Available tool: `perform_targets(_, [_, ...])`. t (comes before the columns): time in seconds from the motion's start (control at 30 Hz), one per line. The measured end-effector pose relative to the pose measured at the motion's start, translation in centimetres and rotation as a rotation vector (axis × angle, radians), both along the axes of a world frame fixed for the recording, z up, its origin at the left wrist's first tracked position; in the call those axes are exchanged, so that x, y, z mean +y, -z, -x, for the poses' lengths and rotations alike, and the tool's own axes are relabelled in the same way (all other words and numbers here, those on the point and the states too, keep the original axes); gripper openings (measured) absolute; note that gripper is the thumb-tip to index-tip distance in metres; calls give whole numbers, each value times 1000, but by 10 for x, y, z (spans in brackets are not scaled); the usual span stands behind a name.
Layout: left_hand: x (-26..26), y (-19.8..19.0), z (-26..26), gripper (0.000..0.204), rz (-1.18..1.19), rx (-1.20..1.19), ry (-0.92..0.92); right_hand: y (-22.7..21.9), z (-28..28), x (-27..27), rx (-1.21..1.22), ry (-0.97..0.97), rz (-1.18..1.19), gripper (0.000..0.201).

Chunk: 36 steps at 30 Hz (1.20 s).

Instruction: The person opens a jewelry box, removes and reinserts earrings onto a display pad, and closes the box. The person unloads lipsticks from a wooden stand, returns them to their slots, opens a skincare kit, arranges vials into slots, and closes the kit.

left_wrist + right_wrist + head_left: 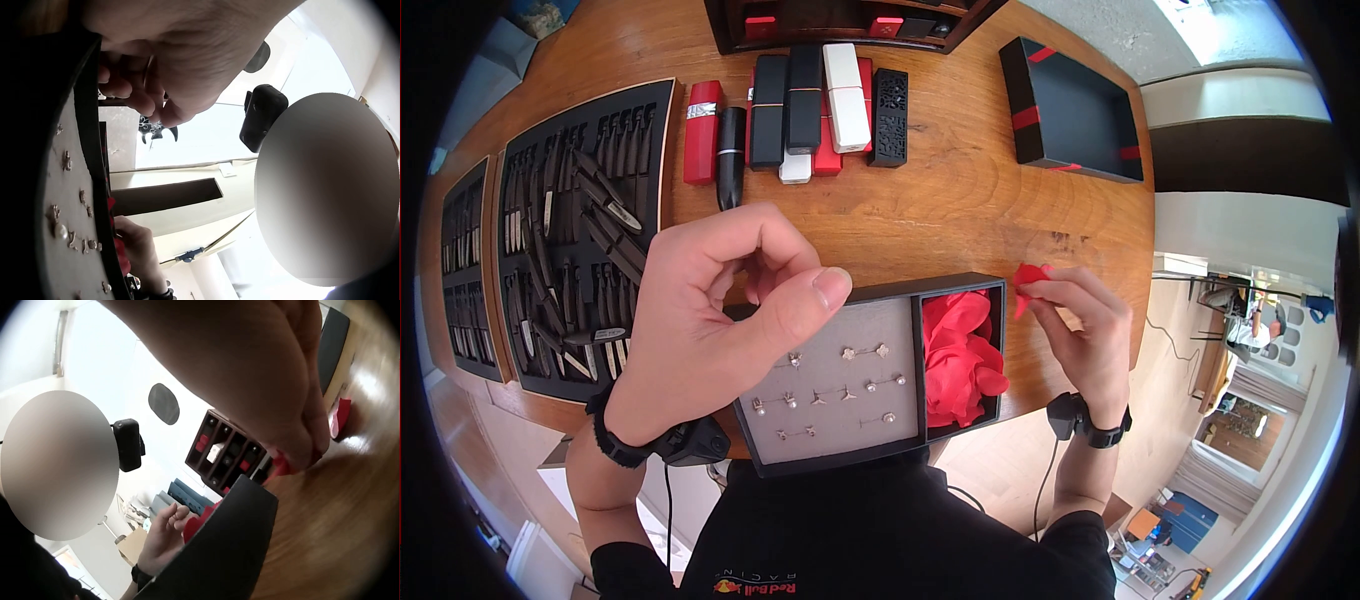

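My right hand (1085, 325) pinches a red petal (1028, 282) between thumb and fingers, just beyond the right side of the black box (963, 279). More red petals (958, 360) fill the box's narrow right compartment. On the grey pad (830, 430) in its wide left part sit several small earrings (866, 351), some with pearls. My left hand (725, 310) is over that part's left edge, fingers loosely curled and thumb pointing right; nothing shows in it. A loose red petal (340, 417) lies on the table beyond my right hand in the right wrist view.
Trays of dark-handled knives (585, 240) stand at the left. Red, black and white narrow boxes (804, 105) lie at the back, near a dark wooden shelf (840, 38). A black box with red bands (1075, 115) is at the back right. The wooden table (960, 215) ends at the right.
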<state>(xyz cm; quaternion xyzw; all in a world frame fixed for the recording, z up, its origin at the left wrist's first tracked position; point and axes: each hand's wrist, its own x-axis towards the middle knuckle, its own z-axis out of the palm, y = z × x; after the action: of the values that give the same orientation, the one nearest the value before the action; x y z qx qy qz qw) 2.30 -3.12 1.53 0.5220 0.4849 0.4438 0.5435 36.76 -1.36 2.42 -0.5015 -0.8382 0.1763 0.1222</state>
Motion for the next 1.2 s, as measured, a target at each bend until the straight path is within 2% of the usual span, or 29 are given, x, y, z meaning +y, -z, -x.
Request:
perform_targets(0.07, [1,0,-1,20,1,-6,-5,-8,3,-9,218,142,42,30])
perform_targets(0.13, [0,0,0,20,12,-13,-2,-27,18,-22,260,112,20,31])
perform_targets(0.2, [1,1,0,21,-29,14,7,-39,46,-34,367,129,181,28])
perform_targets(0.23, [1,1,0,21,-27,14,11,-36,56,-34,251,66,140,22])
perform_targets(0.27, [0,1,-1,21,-15,-1,7,-29,60,-29,252,69,139,22])
perform_targets(0.33, [0,1,-1,21,-4,-14,-1,-9,66,-20,36,-147,-123,19])
perform_targets(0.43, [0,4,-1,21,-5,3,-6,-12,73,-21,3,-83,-50,25])
perform_targets(0.5, [0,11,-1,20,-196,69,4,-22,75,-21,13,-67,-16,26])
perform_targets(0.57, [-3,4,-1,18,-171,81,22,-34,77,-23,153,64,-10,25])
perform_targets(0.6, [-4,1,-2,17,-146,91,49,-34,75,-19,157,61,-9,25])
perform_targets(0.7, [-5,7,-7,18,-184,58,17,-29,69,7,598,-124,144,27])
perform_targets(0.73, [-5,7,-7,18,-187,62,20,-22,70,19,602,-122,141,27])
perform_targets(0.8, [-4,7,-7,17,-219,125,39,-10,73,41,842,-97,296,28])
perform_targets(0.83, [-4,7,-7,17,-222,127,40,-8,72,50,844,-98,293,28])
perform_targets(0.9, [-3,8,-6,16,-239,152,38,-3,64,64,980,-42,441,32])
perform_targets(1.03, [-4,5,-6,17,-223,164,40,6,46,69,997,-36,437,36])
perform_targets(1.13, [-6,1,-5,18,-162,182,90,0,23,68,863,-76,426,36])
perform_targets(1.2, [-6,0,-4,16,-138,197,90,-9,9,66,546,-48,364,36])
